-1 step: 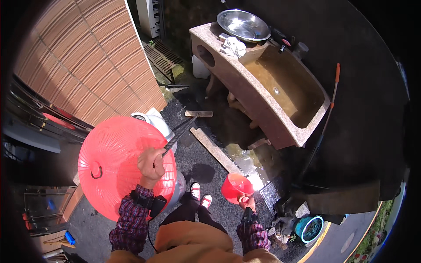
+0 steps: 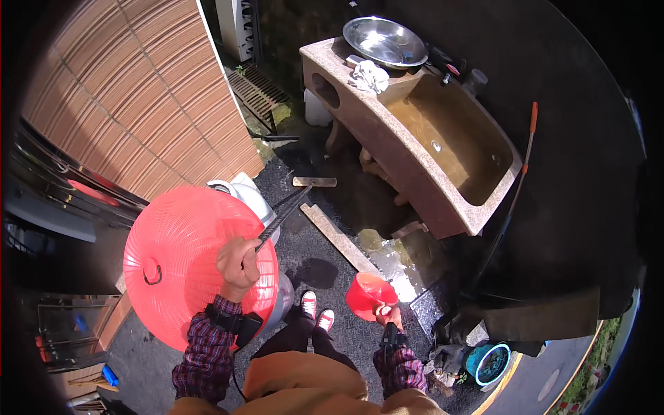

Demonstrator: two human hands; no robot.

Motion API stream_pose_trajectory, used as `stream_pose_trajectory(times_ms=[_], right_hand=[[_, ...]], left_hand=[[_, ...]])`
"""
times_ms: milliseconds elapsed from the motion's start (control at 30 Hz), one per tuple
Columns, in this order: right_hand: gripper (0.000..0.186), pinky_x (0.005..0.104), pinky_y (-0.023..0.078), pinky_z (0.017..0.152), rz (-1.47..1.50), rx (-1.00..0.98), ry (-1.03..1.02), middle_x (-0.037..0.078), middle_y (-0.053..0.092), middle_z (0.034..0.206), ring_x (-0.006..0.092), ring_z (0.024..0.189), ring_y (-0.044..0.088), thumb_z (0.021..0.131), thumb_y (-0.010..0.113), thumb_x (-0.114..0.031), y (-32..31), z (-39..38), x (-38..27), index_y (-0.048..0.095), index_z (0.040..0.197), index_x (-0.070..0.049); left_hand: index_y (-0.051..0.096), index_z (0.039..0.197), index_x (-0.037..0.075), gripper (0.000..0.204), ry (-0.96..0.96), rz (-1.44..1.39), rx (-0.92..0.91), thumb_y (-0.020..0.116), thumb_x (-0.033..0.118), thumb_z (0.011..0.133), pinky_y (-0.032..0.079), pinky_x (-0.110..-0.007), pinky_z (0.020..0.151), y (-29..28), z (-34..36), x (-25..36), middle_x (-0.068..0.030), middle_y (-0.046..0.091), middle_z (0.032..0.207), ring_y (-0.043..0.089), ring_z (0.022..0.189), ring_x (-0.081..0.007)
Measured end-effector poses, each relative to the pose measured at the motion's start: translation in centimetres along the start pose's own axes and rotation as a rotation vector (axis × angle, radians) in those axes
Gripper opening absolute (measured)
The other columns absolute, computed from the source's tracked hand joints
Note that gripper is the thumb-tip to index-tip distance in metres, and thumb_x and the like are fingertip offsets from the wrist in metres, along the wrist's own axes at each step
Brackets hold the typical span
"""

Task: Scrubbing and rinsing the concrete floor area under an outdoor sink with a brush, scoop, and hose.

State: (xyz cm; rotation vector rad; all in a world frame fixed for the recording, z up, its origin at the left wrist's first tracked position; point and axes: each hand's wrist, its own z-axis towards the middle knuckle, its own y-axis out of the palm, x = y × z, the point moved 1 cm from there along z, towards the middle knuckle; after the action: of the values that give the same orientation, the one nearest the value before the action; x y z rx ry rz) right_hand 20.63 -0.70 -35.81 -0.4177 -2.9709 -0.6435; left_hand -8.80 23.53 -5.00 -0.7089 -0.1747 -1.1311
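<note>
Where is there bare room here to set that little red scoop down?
The right hand holds the red scoop. Free patches: the dark ground between the wooden plank and the red shoes, and the empty stone sink basin. Crowded: the ledge by the steel bowl and white cloth, and the left, filled by the red mesh cover.

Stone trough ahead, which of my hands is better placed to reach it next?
Probably the right. The right hand holds a red scoop on the side nearer the stone trough; the left hand grips a long tool handle beside the red mesh basket, farther away.
</note>
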Motion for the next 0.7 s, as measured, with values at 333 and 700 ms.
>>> stream_pose_trajectory(times_ms=[333, 700], right_hand=[[0.011, 0.0250, 0.037, 0.042, 0.058, 0.071, -0.202, 0.003, 0.036, 0.051, 0.0161, 0.045, 0.038, 0.070, 0.043, -0.006, 19.4, 13.1, -9.9, 0.037, 0.060, -0.005], [0.004, 0.0263, 0.032, 0.040, -0.046, -0.114, -0.180, 0.005, 0.045, 0.058, 0.0156, 0.050, 0.043, 0.073, 0.045, -0.008, 14.5, 8.1, -9.1, 0.044, 0.075, -0.005]], left_hand=[[0.054, 0.075, 0.000, 0.010, -0.059, -0.026, -0.061, 0.045, -0.003, 0.071, 0.031, -0.029, 0.038, 0.7, 1.8, -0.4, -0.0053, 0.042, 0.048, 0.042, 0.039, -0.0171], [0.054, 0.077, 0.000, 0.009, -0.044, -0.118, -0.058, 0.046, -0.002, 0.072, 0.032, -0.028, 0.038, 1.3, 2.3, -0.7, -0.0051, 0.044, 0.048, 0.044, 0.039, -0.0169]])
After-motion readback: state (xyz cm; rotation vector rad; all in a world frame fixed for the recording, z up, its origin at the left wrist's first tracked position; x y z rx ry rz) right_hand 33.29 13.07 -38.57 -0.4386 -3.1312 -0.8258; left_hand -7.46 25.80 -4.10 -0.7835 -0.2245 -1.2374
